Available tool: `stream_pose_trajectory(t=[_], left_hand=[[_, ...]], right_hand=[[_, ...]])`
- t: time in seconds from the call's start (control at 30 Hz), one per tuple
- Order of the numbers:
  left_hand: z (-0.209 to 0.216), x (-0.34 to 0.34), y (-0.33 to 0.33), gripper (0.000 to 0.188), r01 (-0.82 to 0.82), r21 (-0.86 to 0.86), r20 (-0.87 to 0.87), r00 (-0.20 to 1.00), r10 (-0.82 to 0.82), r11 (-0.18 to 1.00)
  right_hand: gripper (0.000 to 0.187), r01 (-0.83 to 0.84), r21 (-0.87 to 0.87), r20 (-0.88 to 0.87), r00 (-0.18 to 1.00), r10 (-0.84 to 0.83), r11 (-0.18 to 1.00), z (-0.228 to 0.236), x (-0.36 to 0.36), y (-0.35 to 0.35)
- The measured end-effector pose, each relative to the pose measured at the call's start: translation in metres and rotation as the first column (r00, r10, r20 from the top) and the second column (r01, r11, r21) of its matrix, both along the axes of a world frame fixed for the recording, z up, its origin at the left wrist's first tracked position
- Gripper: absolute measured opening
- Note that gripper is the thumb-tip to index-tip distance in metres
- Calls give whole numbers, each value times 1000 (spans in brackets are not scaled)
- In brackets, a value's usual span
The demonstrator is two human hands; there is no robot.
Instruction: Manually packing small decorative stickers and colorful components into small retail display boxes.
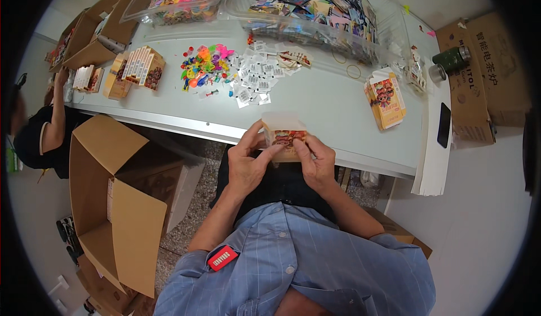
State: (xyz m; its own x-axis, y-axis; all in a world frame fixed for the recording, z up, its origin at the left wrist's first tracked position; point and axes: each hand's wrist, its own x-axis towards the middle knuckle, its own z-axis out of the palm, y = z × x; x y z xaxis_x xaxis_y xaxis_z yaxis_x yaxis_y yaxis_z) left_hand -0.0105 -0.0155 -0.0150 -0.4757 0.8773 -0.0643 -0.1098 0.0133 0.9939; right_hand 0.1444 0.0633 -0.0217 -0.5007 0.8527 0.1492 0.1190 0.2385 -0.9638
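The printed box is in both hands at the table's near edge, in front of the wearer's body, its pale top flap standing up. I see the left hand pinching its left side, thumb on the front face, and the right hand gripping the right side the same way; the fingers behind are hidden from me. My worry is that thumb pressure could dent the thin-looking card, or that an uneven squeeze could tip it toward the lap.

Beyond it, on the table, white packets lie loose between the near and far edges, beside a heap of coloured trinkets; a sleeve or wrist brushing through could mix the two. Toward the right edge, the box stack sits unevenly, so a bump might spill it. A phone lies by that edge, where a nudge could send it off. Near the left end stands a row of boxes, and along the far edge sits a clear bin of cards, heaped high enough to shed some if jolted.
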Motion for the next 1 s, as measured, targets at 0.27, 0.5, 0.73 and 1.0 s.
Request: stream_pose_trajectory(t=[0.27, 0.5, 0.73, 1.0], left_hand=[[13, -9, 23, 65, 87, 134, 141, 984, -106, 987], [5, -28, 28, 55, 264, 56, -4, 964, -265, 963], [-16, -41, 54, 43, 306, 92, -263, 925, -273, 948], [-8, -50, 45, 33, 329, 60, -322, 900, -294, 942]], right_hand=[[50, -80, -82, -247, 967, 57, 993, -5, 4, 30], [59, -224, 58, -55, 972, 227, 973, -3, 22, 57], [45, -266, 140, 38, 964, 263, 954, -5, 22, 84], [38, -225, 345, -28, 968, 249, 911, -9, 17, 80]])
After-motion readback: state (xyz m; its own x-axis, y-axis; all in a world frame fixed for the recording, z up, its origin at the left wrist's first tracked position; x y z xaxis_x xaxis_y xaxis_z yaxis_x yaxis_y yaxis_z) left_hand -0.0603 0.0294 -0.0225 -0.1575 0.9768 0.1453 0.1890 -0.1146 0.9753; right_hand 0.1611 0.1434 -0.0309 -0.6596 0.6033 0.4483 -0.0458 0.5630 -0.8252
